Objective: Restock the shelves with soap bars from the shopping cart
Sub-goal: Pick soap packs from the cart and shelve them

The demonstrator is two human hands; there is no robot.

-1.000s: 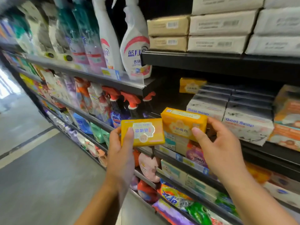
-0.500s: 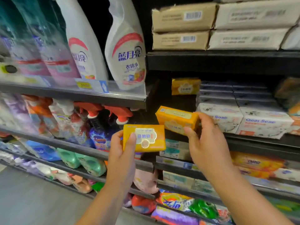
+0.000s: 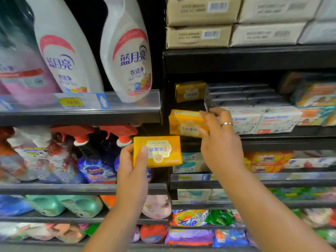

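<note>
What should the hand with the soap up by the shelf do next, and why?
Probably push the soap bar in the right hand forward onto the shelf, in front of the matching yellow bar at the back. That spot looks free, beside the white soap boxes.

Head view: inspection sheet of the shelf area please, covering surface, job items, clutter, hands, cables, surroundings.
Surface: black shelf, gap at its left end.
Job's things: upper soap bar at the gap; lower soap bar held lower, in front; rear soap bar at the back.
Clutter: Goat Soap boxes filling the shelf's right.
Hands: right hand grips the upper soap bar; left hand grips the lower soap bar.
Cables: nothing seen.
Surroundings: spray bottles left; cardboard boxes above.
</note>
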